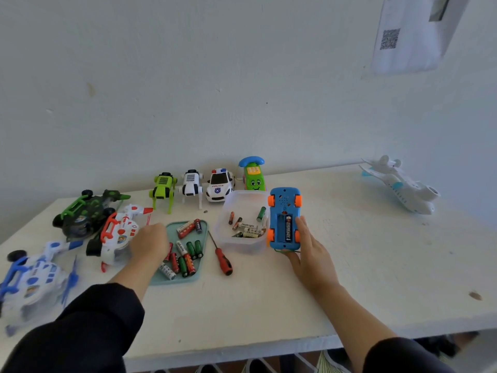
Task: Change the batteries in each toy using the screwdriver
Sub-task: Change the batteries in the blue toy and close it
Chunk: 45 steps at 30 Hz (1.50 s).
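Blue toy [284,218]: belly up, orange wheels at the corners, battery bay uncovered with one Eveready cell [288,228] showing; it sits right of the clear tub, touching or just beside its wall.
Right grip [312,251]: holds the blue toy at its near right corner, fingers along the right side, thumb under the near end.
Left grip [150,242]: over the left edge of the teal tray, back of the hand up; fingers blurred and turned away, so I cannot tell whether they are spread or pinching a battery.
Tray [204,224]: teal, holding loose batteries [185,258] in red, green and white.
Screwdriver [222,254]: red and black handle, lying free on the table between tray and tub, tip pointing away.
Tub [242,244]: clear, with more batteries inside.
Back row: green dog [162,188], white dog [191,185], police car [219,184], green phone toy [253,175], all near the wall.
Left side: green, red-white and blue-white stunt toys [88,214], crowded to the table edge; the nearest is blurred and cut off.
Open room: bare table [376,265] right of the blue toy and in front of both arms; a white plane [400,184] stands well apart at far right.
Front edge: close to the sleeves; what lies below it is hard to make out.
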Tool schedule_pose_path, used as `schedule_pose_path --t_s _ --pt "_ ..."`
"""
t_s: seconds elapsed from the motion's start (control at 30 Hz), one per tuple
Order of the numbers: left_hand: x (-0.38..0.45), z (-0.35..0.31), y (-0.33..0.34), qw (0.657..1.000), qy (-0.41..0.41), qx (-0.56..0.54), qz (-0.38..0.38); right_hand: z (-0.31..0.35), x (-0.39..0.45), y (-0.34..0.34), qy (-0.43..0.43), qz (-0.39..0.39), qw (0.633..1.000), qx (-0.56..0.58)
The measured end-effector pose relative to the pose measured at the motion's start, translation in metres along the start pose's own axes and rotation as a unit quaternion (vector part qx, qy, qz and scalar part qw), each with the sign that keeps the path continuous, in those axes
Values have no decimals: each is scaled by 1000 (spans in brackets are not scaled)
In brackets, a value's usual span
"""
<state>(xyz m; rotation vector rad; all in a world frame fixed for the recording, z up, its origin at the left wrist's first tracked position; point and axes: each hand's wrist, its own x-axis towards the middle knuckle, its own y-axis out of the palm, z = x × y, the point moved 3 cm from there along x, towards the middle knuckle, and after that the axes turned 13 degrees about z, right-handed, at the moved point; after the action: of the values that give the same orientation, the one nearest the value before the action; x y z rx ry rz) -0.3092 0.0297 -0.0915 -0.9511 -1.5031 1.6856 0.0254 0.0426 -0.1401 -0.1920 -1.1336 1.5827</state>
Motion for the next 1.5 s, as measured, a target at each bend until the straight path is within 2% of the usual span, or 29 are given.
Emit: schedule_pose_path --t_s 0.07,0.17,0.27,0.33,0.4,0.47,0.57,0.63,0.7,0.73,0.87,0.97,1.07,1.17,1.23,1.33,1.5 --pt "2 -2 1 1000 -4 -15 -2 0 0 0 5 3 1000 -2" --pt "5 -6 -5 988 -15 -153 -18 1 -1 0 9 4 1000 -2" --pt "-13 -27 -30 931 58 -346 -103 3 -1 -1 9 5 1000 -1" --pt "-34 -55 -49 885 130 -429 -125 2 0 -1 13 12 1000 1" --pt "-57 -87 -61 843 213 -485 -91 0 -1 0 17 17 1000 2" --pt "-80 -119 -63 831 296 -470 -35 0 -1 -1 31 19 999 2" --pt "-101 -151 -53 818 342 -462 19 1 -1 -1 45 18 999 16" --pt "-109 -163 -47 825 350 -443 -8 2 -1 -1 37 18 999 26" --pt "-115 -169 -39 851 370 -365 -76 1 -1 0 35 20 999 29" --pt "-119 -170 -35 853 393 -325 -111 0 0 -1 41 18 999 29" --pt "-124 -174 -10 832 479 -199 -198 0 1 -3 40 8 999 20" --pt "-117 -175 1 828 493 -193 -182 -2 1 -2 62 32 997 15" --pt "-113 -177 -2 821 492 -238 -167 -4 0 -2 74 37 996 25" --pt "-109 -180 -11 837 429 -312 -135 -1 -1 -6 75 24 996 41" --pt "-108 -182 -16 855 357 -369 -70 3 -3 -8 57 -4 997 54" --pt "-106 -188 -24 863 279 -420 37 6 -4 -11 18 -45 998 49" --pt "-102 -198 -34 884 279 -365 89 9 -5 -14 -10 -70 997 34"
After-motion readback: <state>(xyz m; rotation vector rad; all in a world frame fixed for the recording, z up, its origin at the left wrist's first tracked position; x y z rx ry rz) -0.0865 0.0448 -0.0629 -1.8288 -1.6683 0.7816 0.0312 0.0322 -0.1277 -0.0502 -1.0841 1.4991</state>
